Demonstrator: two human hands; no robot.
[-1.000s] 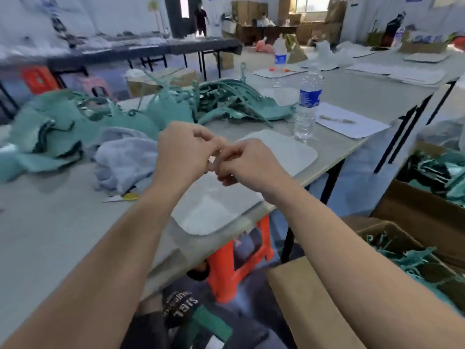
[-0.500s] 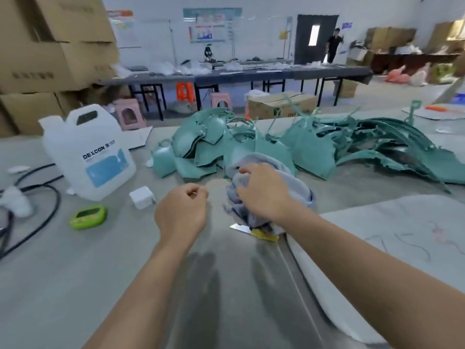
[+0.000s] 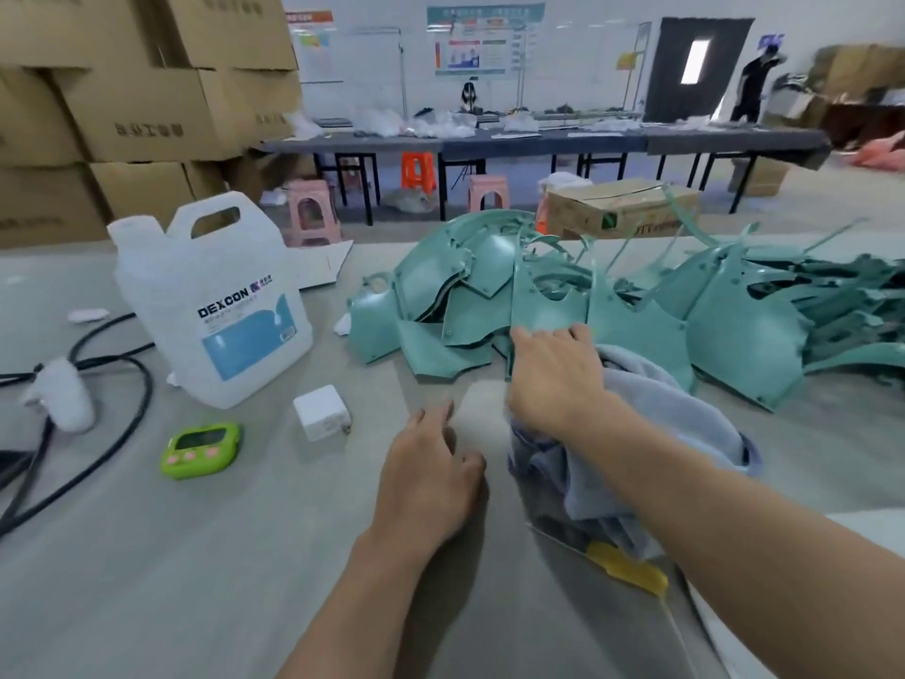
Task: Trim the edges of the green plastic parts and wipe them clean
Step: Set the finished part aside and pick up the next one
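Likely fetching a piece: the right hand (image 3: 553,384), fingers straight, touches a green part (image 3: 543,306), the left hand (image 3: 431,477) rests slack and empty; next it must pinch it free

single view, wide-angle, from a camera worn on the head, facing forward and down across a grey table (image 3: 147,580). both forearms (image 3: 372,605) enter at the bottom edge; the left hand (image 3: 431,477) and right hand (image 3: 553,379) lie close beneath the lens. the green parts (image 3: 636,330) fill mid-frame; the back wall (image 3: 372,12) stands far off at top.
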